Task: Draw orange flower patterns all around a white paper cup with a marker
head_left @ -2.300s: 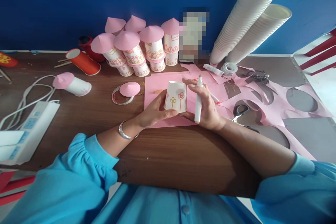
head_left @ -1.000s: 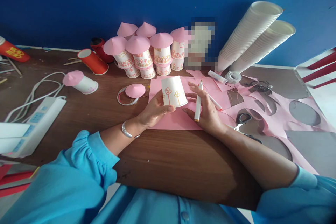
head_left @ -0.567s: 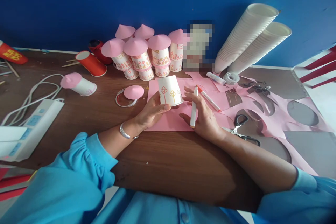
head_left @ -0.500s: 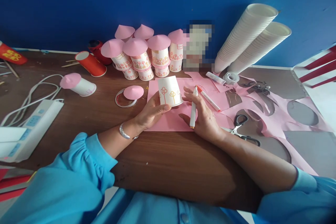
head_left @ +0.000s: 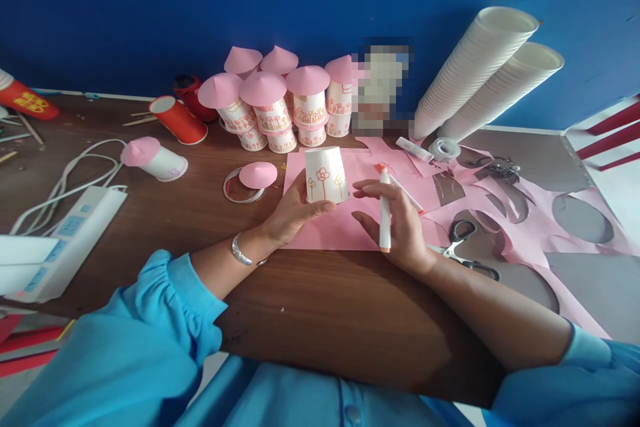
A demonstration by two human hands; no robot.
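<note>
My left hand grips an upside-down white paper cup with red and yellow flowers drawn on its side, holding it just above a pink paper sheet. My right hand is closed around a white marker, held almost upright just right of the cup, its fingers a little apart from the cup's wall.
Finished cups with pink cone roofs stand at the back. Two stacks of white cups lean on the blue wall. Scissors, tape roll, another marker, a loose pink cone, a red cup and a power strip lie around.
The cup has been turned in my left hand, showing different flowers. My right hand let go of the cup's side and drew slightly right with the marker.
</note>
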